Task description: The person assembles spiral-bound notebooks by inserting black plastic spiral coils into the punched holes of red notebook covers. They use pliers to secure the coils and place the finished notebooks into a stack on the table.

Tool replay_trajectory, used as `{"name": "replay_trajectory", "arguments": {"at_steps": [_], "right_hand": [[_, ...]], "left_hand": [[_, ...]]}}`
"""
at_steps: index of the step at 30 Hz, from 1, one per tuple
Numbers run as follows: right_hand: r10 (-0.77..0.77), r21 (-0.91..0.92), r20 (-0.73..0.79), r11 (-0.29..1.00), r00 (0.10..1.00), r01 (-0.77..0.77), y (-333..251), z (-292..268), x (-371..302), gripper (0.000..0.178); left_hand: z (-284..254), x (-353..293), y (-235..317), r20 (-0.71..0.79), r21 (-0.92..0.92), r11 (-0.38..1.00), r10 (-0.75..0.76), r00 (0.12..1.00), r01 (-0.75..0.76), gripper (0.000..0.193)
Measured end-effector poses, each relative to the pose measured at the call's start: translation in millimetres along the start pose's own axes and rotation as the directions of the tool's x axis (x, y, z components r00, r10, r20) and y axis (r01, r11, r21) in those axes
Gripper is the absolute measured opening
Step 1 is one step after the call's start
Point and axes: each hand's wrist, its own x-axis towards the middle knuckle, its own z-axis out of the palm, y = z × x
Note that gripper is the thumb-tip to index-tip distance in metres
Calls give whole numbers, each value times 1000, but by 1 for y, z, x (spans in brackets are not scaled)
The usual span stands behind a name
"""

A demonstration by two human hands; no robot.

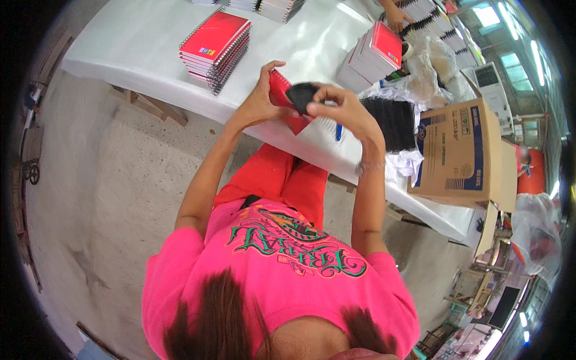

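Observation:
My left hand (259, 103) holds a red-covered notebook (279, 88) tilted up over the near edge of the table, thumb on one side and fingers on the other. Pinched between the fingers of my right hand (346, 109) is a dark black piece (302, 96), pressed against the notebook's edge; its exact kind is hard to make out. Just right of my right hand lies a dense bundle of black binding wires (389, 125) on white wrapping. A blue pen (338, 132) shows by my right wrist.
Red spiral notebooks (216, 42) stand stacked at the left on the white-covered table (138, 45). More red-topped books (372, 57) are piled to the right. Beyond the wires stands an open cardboard box (459, 150). A co-worker's hand (395, 16) touches books at the far right.

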Motion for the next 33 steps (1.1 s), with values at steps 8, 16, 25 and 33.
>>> {"name": "replay_trajectory", "arguments": {"at_steps": [8, 16, 25, 33], "right_hand": [[29, 369, -38, 929, 999, -13, 31, -11, 13, 32], [-95, 487, -160, 859, 983, 162, 21, -43, 1, 37], [-183, 475, 93, 872, 979, 118, 29, -35, -5, 31], [16, 459, 22, 888, 1000, -24, 35, -26, -1, 23]], "left_hand": [[-3, 5, -12, 93, 3, 998, -64, 994, 64, 75], [-9, 9, 7, 90, -170, 981, -83, 992, 97, 48], [-5, 11, -1, 200, -182, 974, -101, 974, 139, 29], [3, 11, -2, 155, -157, 979, -109, 982, 133, 38]]}}
